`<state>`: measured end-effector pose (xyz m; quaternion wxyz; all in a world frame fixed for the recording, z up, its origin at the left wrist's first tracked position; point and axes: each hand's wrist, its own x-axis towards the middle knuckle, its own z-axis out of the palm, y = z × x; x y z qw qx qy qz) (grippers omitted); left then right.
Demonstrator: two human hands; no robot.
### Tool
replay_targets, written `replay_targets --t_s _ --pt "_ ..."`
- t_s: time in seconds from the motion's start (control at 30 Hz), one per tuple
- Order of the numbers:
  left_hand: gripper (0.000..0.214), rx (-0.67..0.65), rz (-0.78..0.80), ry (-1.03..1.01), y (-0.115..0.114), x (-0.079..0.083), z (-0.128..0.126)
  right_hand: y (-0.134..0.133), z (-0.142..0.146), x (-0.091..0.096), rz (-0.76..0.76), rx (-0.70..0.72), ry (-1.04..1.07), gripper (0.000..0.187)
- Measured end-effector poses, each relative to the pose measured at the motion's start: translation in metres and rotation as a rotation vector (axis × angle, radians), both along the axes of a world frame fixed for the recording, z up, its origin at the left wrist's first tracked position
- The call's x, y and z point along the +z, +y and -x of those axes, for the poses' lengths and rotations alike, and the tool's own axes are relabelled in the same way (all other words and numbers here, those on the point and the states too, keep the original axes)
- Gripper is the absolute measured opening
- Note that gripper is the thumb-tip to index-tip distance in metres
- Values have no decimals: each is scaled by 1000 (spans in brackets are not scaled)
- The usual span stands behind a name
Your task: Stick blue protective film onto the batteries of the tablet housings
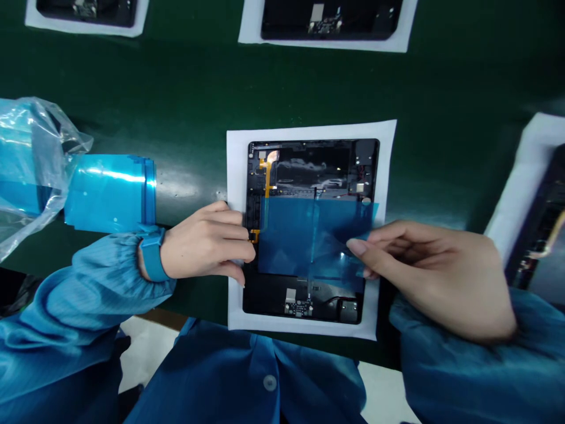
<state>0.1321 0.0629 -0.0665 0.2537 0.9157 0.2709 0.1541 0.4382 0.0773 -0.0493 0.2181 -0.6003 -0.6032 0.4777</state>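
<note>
Blue film sheet (286,235) lies across the mid part of an opened tablet (320,159), mostly flat, R side lifted a bit by the R hand (364,254). R grip: thumb + fingers pinched tog. on the sheet near its R edge. L hand (207,241) is at the tablet's L edge, fingers curled over the rim, thumb lower down; can't tell if that grip is clamped on the tablet or just resting.

Tablet sits on a white pad (237,176), w/ pad margin showing on all sides. Thru the film, dark innards show. Orange flex cable (267,182) runs down the tablet's L side, partly under the film; small circuit bd (299,308) nr the bottom edge, below the film.

L of the pad, on the green desk (185,88): stack of blue film sheets (106,194), slightly fanned, nr the L forearm. Clear plastic bag (57,126) next to it w/ more blue sheets inside. Blue wristband (154,257) on L wrist, blue sleeves both arms.

Other opened devices on white pads: 1 top L (110,15), 1 top ctr (286,20), 1 far R (545,247), all cut off by the frame.
</note>
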Motion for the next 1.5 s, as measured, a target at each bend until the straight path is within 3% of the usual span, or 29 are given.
replay_targets --t_s 0.6,0.83,0.97,1.07,1.2,1.37,1.5 --pt "36 -3 40 0 1 1 0 -8 -5 -4 37 -96 42 30" --pt "34 25 132 -45 -2 6 0 -24 -3 -7 -9 -134 92 24" --pt "27 77 -67 40 1 10 -4 -23 1 -7 -143 -301 101 21" --pt "28 52 -257 206 5 12 -16 -20 1 -11 -184 -334 82 24" --pt "33 -2 -362 323 11 14 -51 -16 -3 -19 -152 -294 114 28" --pt "40 -29 -349 402 13 13 -94 -11 -5 -29 -138 -280 148 32" --pt "46 10 -313 393 12 16 -89 -15 -6 -28 -183 -255 111 31"
